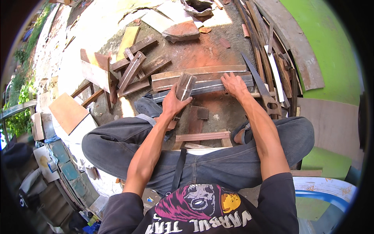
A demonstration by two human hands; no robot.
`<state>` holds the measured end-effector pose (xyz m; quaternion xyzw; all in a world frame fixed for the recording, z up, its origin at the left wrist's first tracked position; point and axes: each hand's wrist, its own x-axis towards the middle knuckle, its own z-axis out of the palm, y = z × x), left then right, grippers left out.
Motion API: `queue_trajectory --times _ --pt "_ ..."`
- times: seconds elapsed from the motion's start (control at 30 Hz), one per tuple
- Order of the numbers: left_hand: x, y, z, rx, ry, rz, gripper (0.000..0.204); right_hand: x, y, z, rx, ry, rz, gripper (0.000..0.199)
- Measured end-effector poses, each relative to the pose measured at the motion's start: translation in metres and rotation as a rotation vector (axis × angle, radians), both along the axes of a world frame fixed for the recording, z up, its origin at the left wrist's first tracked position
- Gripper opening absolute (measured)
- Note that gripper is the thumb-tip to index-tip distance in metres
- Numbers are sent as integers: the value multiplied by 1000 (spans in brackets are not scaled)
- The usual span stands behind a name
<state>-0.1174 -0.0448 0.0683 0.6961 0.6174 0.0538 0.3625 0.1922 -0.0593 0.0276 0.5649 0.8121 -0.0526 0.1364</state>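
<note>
My left hand [173, 102] is closed around a short brown wood block [186, 86] with a pale line along it, tilted over the left part of a long dark board. My right hand [235, 84] is bent over that dark board [208, 86], its fingers gripping the far edge near the right end. Right behind lies a browner plank [194, 72], parallel to it. To the right of my right hand a handsaw [260, 84] with a wooden handle leans at a slant, blade tip pointing away. Between my feet sits a small dark block [202, 113] on a brown wood piece [196, 124].
Several wood offcuts [132, 72] are heaped at the left, near a tan square board [69, 113]. A broken slab [181, 31] lies at the far side. Long strips [255, 39] line the right, beside a green surface [327, 46]. A small wooden frame [202, 136] stands between my knees.
</note>
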Motion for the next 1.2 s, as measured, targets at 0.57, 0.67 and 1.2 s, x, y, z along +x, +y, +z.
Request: queue_trajectory --times 0.57,0.67,1.2 --pt "18 17 -4 107 -100 57 97 11 9 -21 41 68 -192 29" --pt "11 13 -13 93 -76 59 97 -5 2 -54 -38 -87 -330 43" --pt "15 -6 -7 -39 -6 2 97 -56 49 -65 -135 0 -29 118"
